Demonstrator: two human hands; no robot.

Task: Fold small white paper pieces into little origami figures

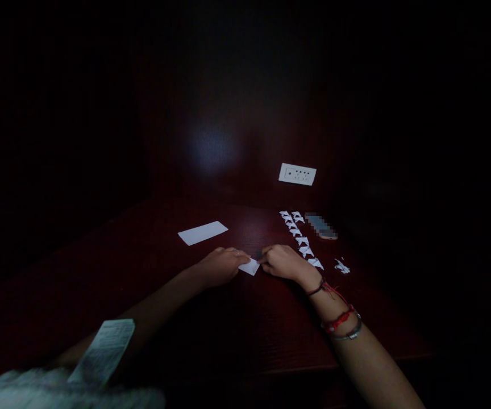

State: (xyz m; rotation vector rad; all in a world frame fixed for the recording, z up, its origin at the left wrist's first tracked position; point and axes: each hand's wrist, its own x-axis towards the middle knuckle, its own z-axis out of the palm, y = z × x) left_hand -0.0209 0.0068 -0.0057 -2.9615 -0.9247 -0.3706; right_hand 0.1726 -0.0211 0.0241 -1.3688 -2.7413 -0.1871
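Observation:
A small white piece of folded paper (pixel 249 267) lies on the dark red table between my two hands. My left hand (pixel 224 266) reaches in from the left, its fingers together and pressing on the paper's left side. From the right, my right hand (pixel 282 261) has its fingers curled in, with thumb and fingertips at the paper's right corner. Both hands are closed on the paper, and the fingertips partly cover it. Beyond the left hand lies a flat white paper strip (pixel 203 233).
Several small folded paper pieces (pixel 303 241) run in a line right of my hands. A blurred-out phone (pixel 321 225) and paper scraps (pixel 342 266) lie farther right. A white wall socket (pixel 297 174) is behind. A printed tag (pixel 104 349) hangs near my left sleeve.

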